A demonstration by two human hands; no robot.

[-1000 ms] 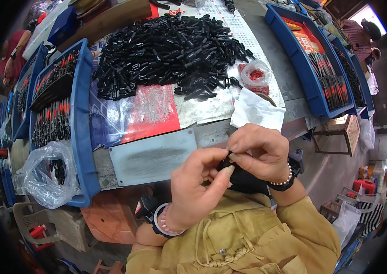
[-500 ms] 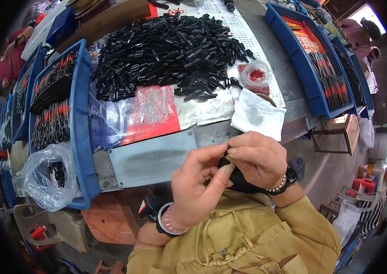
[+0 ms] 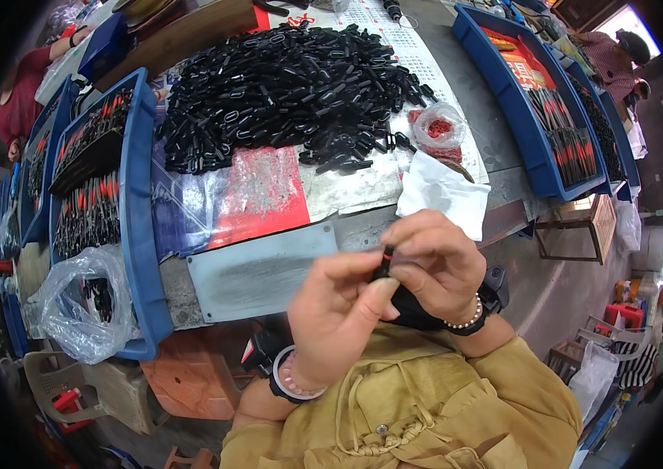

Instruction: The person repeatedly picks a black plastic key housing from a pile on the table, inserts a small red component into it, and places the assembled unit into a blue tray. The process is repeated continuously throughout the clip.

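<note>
Close to my body, past the table's near edge, my left hand [image 3: 335, 301] pinches a small black part with a red band [image 3: 386, 259] between thumb and forefinger. The fingers of my right hand [image 3: 442, 262] close on its upper end from the other side. Much of the part is hidden behind fingertips. Beyond my hands lies a large heap of small black parts [image 3: 277, 90], several showing pale slots. A clear plastic bag of tiny red pieces [image 3: 439, 129] sits at the heap's right. Between that bag and my right hand is a white sheet [image 3: 442, 191].
A grey plate [image 3: 261, 273] lies at the table's near edge. Blue trays [image 3: 142, 187] of black-and-red parts stand at the left, with a clear bag [image 3: 85, 309] over one's near end. More blue trays [image 3: 496, 94] are at the right. Other people are at the far left and far right.
The fingers of my right hand have lifted and shifted slightly, and a red band now shows on the black part. At the far left, another person's arm has moved.
</note>
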